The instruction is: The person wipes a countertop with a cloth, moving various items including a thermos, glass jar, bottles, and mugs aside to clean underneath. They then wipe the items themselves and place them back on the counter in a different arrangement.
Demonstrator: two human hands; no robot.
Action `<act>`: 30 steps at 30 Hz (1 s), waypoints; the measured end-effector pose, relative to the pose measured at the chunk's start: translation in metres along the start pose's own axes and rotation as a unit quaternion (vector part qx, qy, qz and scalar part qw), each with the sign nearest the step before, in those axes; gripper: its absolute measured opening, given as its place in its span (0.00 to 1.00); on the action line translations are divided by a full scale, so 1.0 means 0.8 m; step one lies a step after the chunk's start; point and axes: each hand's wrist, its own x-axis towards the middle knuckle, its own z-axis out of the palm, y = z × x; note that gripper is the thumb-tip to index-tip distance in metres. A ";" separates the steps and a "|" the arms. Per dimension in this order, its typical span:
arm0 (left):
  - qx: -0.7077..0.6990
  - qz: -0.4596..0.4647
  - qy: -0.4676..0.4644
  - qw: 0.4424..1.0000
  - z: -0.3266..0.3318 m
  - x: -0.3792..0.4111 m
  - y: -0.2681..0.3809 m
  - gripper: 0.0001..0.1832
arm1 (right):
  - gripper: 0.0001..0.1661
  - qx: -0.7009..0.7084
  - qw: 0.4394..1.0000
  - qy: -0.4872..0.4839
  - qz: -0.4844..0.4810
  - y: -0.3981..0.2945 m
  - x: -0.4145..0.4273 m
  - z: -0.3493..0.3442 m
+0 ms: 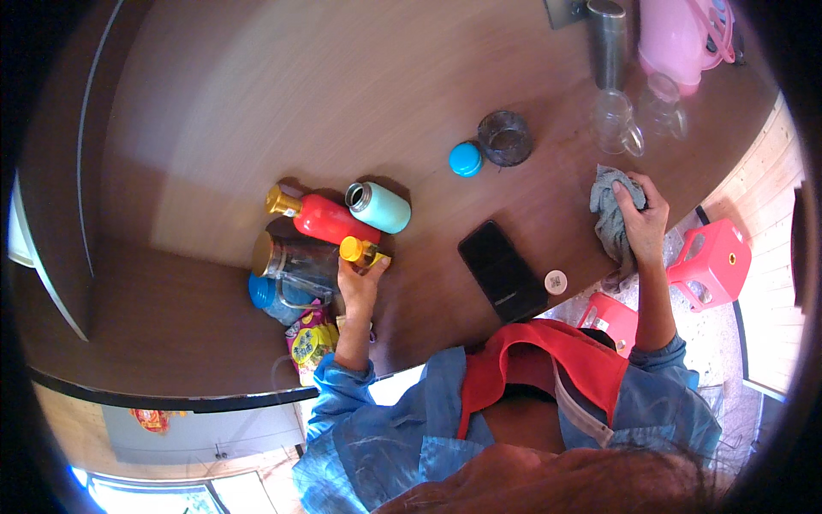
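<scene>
My left hand (359, 289) holds a small yellow-capped bottle (352, 248) beside a red bottle with a gold cap (331, 219). A mint-green flask without its lid (383, 207) lies on its side by the red bottle. Below them is a glass jug with a handle (302, 260). My right hand (644, 218) grips a crumpled grey cloth (610, 209) at the right part of the wooden table (411, 128). A black phone (501, 270) and a round white lid (555, 282) lie between my hands. A blue cap (465, 159) sits against a dark glass bowl (505, 138).
Two clear glass mugs (612, 121) (661, 108), a dark metal tumbler (608, 45) and a pink jug (671, 42) stand at the upper right. A blue-lidded jar (261, 290) and snack packets (311, 344) are at the left. Red plastic stools (716, 263) stand beyond the table edge.
</scene>
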 end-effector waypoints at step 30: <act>0.587 0.407 0.044 0.699 -0.056 0.074 0.198 0.26 | 0.13 0.013 1.000 0.007 0.004 -0.001 -0.002 0.000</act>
